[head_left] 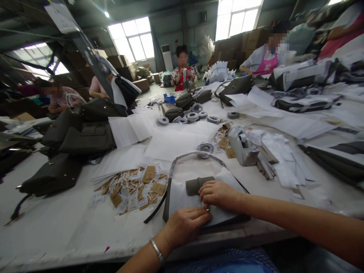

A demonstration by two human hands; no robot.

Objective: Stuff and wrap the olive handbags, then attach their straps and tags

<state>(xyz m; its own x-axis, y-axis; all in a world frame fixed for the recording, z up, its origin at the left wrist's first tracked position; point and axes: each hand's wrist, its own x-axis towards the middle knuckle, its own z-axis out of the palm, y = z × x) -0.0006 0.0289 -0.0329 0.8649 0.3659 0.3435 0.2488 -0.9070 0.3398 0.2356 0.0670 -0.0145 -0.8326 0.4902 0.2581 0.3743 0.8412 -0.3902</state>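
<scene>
Handbag (189, 188) lies flat on the table (57, 231) at the near edge, w/ a white sheet (179, 201) on its front & its wrapped handle (182, 156) up in a loop. R hand (218, 194) is bent over the gray-green flap (196, 184), fingertips by a small shiny metal bit (205, 207). L hand (187, 223) lies low on the sheet, fingers close together, tips nr the same bit. Can't tell if they grip it. Pile of brown & white tags (139, 189) is to the left, wrapped coil (207, 145) by the handle's top

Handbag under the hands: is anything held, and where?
The left hand and right hand are at a small metal fitting on the handbag; whether either grips it cannot be told.
</scene>
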